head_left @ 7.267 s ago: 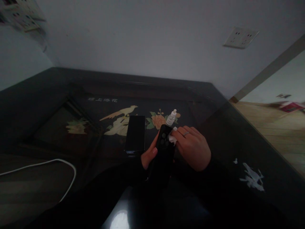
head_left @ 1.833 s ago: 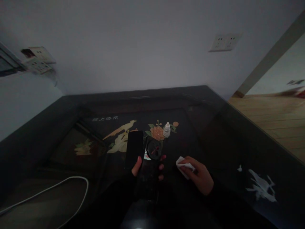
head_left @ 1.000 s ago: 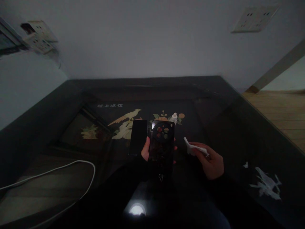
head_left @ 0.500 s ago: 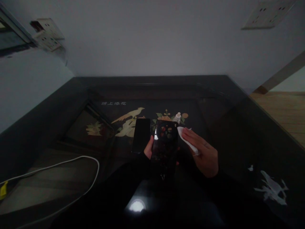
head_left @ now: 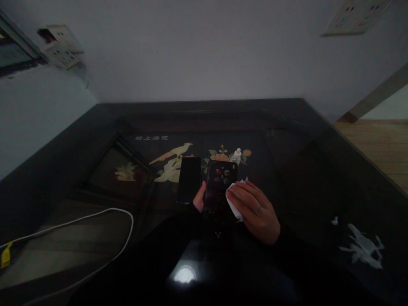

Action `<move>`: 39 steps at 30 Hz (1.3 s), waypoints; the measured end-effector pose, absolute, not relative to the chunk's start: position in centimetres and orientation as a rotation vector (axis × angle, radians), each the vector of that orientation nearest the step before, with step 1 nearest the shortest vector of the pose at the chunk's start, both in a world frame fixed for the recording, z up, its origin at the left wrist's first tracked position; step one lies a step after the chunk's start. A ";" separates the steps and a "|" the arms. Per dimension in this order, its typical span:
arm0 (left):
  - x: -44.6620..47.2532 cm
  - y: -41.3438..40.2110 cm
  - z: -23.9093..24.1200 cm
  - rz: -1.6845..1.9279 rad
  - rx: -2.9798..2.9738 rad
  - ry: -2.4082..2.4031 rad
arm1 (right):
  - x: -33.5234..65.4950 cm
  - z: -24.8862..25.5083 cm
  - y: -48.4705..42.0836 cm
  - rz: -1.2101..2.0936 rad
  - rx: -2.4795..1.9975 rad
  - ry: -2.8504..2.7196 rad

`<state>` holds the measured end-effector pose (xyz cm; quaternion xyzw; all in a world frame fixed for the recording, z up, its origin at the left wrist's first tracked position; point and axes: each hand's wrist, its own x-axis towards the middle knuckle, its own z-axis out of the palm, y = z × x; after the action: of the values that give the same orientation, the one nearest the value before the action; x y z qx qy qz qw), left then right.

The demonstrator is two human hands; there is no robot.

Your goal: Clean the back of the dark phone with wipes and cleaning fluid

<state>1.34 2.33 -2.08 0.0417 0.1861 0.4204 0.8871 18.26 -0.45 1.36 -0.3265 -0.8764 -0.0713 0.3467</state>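
Note:
My left hand (head_left: 199,198) is closed around a dark smartphone (head_left: 216,199), back side up, its round camera block towards the far end. Only the thumb side of that hand shows; the rest is hidden under the phone and in the dark sleeve. My right hand (head_left: 256,210), with a ring on one finger, presses a folded white tissue (head_left: 235,208) against the right part of the phone's back. Just left of these, a second black phone (head_left: 189,180) lies on the dark glossy table. A small clear bottle with a white cap (head_left: 236,156) stands behind the held phone.
The glossy table (head_left: 287,127) bears a bird-and-flower picture and meets the wall. A white cable (head_left: 95,214) with a yellow tag (head_left: 5,255) loops at left. Torn clear plastic film (head_left: 365,248) lies at right. Wall sockets (head_left: 352,17) are above.
My right hand has moved left and slightly down with the tissue, from the phone's upper right edge onto its back. The left hand and the other phone have barely moved.

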 end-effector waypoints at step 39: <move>2.0 1.2 -1.1 0.895 0.804 1.397 | 12.1 1.6 -1.2 0.001 -1.072 -2.345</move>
<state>2.01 1.23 -1.13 0.3476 0.6038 0.3866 0.6043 12.13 -1.16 1.64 -0.3995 -0.8736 0.0004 0.2780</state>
